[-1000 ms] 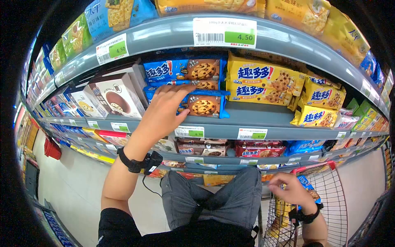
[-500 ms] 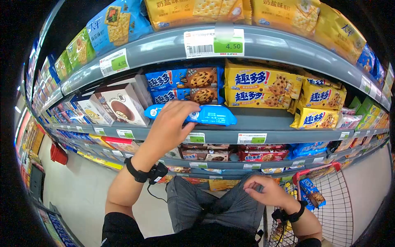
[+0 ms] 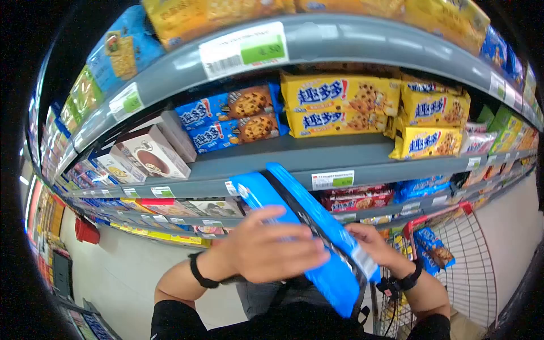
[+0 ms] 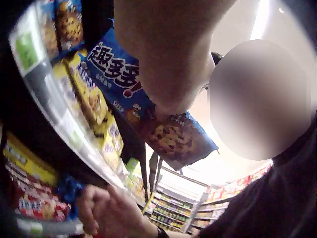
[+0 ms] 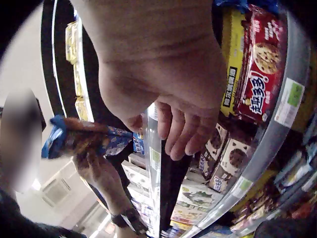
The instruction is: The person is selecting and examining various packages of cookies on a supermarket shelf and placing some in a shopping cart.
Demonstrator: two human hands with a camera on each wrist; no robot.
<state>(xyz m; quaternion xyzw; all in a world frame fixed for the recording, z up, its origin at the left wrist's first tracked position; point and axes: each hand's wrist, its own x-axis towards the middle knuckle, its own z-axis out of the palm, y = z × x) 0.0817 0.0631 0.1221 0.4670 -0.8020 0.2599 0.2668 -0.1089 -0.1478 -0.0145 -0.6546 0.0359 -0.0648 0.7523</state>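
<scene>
A blue cookie pack point(image 3: 336, 286) is tilted in front of the shelf, its back and seam facing up in the head view. My left hand point(image 3: 272, 246) grips it around the middle. The left wrist view shows the pack's printed cookie front point(image 4: 173, 139) beyond that hand point(image 4: 166, 64). Beside the pack's lower right end is my right hand point(image 3: 375, 246). In the right wrist view, the right hand point(image 5: 166, 91) has loosely curled fingers holding nothing, apart from the pack point(image 5: 62, 139).
Two stacked blue packs point(image 3: 232, 119) lie on the shelf point(image 3: 323, 153), left of yellow packs point(image 3: 340, 105). White boxes point(image 3: 153, 156) stand further left. A wire cart point(image 3: 467, 258) at the lower right holds a blue pack point(image 3: 433, 249). A red basket point(image 3: 86, 230) is on the floor at left.
My left hand has taken the front blue pack from the shelf and brought it down, turned diagonally. My right hand has come up beside it. The head view has shifted and tilted.
</scene>
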